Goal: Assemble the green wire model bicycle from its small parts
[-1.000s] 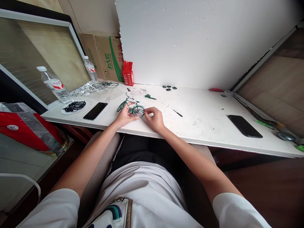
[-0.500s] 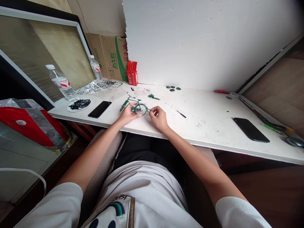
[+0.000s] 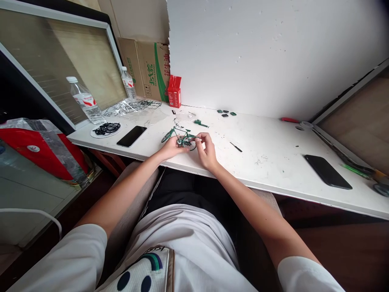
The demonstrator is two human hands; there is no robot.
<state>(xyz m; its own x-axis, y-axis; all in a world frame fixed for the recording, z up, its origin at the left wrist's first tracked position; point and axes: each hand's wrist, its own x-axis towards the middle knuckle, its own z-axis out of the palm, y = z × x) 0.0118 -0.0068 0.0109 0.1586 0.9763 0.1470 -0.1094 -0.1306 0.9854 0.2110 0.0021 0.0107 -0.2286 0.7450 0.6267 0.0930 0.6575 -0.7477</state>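
My left hand grips a small green model bicycle near its pedals and rear wheel, just above the white desk. The bicycle's front wheel points to the left, and its spoked rear wheel lies between my two hands. At the top right of that wheel, my right hand is closed in a pinch on a thin green part, mostly hidden by the fingers. Behind the bicycle lies another green piece. A slim dark tool, like a small blade, rests to the right of my right hand.
On the left are a phone, a white plate with black parts, and two water bottles. Black part frames lie behind. A red box stands by the carton. Another black phone lies right.
My right hand has brought the thin green part leftward, from behind the rear wheel to its upper right. My left hand keeps its hold on the bicycle. The whole view has shifted slightly.
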